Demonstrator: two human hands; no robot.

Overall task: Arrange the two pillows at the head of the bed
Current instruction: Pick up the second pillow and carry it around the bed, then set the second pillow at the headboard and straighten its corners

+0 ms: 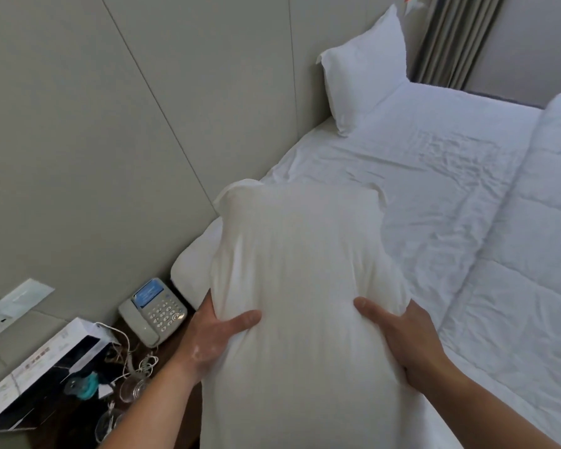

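A white pillow (300, 270) fills the lower middle of the view, held up in the air over the near corner of the bed (434, 176). My left hand (214, 332) grips its left side and my right hand (399, 335) grips its right side, thumbs pressed into the front. A second white pillow (366, 72) stands upright at the far end of the head of the bed, leaning against the grey padded wall (143, 124).
A folded white duvet (538, 238) lies along the right of the mattress. A dark bedside table (78, 416) at the lower left holds a grey telephone (154, 311), a box, cords and glasses. Curtains (450, 37) hang at the far corner.
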